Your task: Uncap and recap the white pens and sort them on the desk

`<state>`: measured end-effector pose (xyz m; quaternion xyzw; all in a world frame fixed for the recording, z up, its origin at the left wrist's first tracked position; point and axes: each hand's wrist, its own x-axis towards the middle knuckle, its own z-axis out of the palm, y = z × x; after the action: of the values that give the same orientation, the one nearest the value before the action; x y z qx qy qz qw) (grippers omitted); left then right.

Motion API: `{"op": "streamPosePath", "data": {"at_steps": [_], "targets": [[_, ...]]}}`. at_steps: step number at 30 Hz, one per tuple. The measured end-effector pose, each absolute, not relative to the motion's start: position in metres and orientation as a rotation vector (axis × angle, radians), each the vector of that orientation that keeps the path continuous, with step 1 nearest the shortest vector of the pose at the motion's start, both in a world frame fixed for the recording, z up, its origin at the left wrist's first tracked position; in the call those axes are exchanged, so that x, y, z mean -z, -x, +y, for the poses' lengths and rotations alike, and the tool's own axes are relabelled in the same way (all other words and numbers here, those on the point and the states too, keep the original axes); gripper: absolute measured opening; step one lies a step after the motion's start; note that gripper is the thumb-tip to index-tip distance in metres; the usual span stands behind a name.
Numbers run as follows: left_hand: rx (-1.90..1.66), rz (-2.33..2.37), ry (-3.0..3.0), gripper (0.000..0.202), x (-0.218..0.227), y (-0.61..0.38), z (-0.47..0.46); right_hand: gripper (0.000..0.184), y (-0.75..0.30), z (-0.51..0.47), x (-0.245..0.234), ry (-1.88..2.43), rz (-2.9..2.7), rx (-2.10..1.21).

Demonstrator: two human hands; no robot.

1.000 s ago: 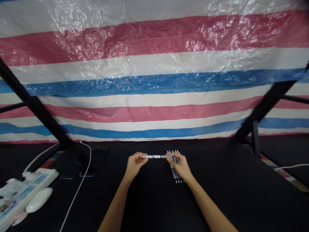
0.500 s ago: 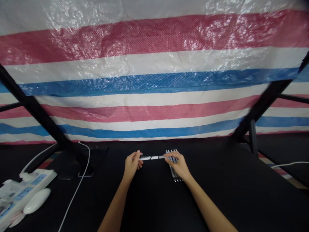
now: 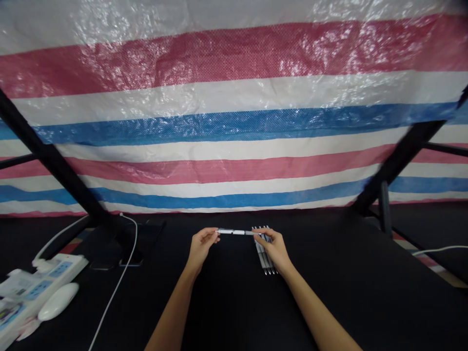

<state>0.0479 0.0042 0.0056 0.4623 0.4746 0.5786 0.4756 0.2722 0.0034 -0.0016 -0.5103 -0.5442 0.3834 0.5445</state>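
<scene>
I hold a slim white and grey pen (image 3: 237, 232) level between both hands, just above the black table (image 3: 329, 292). My left hand (image 3: 200, 246) pinches its left end with closed fingers. My right hand (image 3: 275, 247) pinches its right end the same way. Under my right hand several matching pens (image 3: 263, 253) lie side by side in a neat row on the table, partly covered by my fingers.
At the left edge sit a white power strip (image 3: 40, 280), a white mouse (image 3: 58, 308) and a white cable (image 3: 117, 287). A dark phone (image 3: 109, 251) lies near a black frame strut (image 3: 54, 161). A striped tarp (image 3: 234, 122) hangs behind the table.
Both hands have lifted the pen slightly and brought it back level; half a second ago it sat lower and my left fingers were curled more over its end.
</scene>
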Motion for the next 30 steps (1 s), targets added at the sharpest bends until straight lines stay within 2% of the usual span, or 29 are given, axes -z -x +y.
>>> {"op": "streamPosePath", "data": {"at_steps": [5,11,15,20,30], "targets": [[-1.382,1.205,-1.208,0.029,0.0007,-0.0473,0.0062,0.015,-0.2727,0.0040,0.0023,1.208,-1.304,-0.912],[-1.367,1.259,-1.284,0.041,0.0001,-0.0502,0.0054,0.015,-0.2731,0.0040,0.0035,1.212,-1.302,-0.933],[-1.386,1.206,-1.168,0.032,-0.0027,-0.0515,0.0047,0.016,-0.2733,0.0058,0.0058,1.196,-1.290,-0.935],[-1.388,1.156,-1.137,0.037,-0.0026,-0.0498,0.0045,0.016,-0.2734,0.0067,0.0069,1.186,-1.261,-0.966],[-1.402,1.209,-1.218,0.031,-0.0001,-0.0490,0.0063,0.016,-0.2728,0.0067,0.0071,1.156,-1.258,-0.980]]}}
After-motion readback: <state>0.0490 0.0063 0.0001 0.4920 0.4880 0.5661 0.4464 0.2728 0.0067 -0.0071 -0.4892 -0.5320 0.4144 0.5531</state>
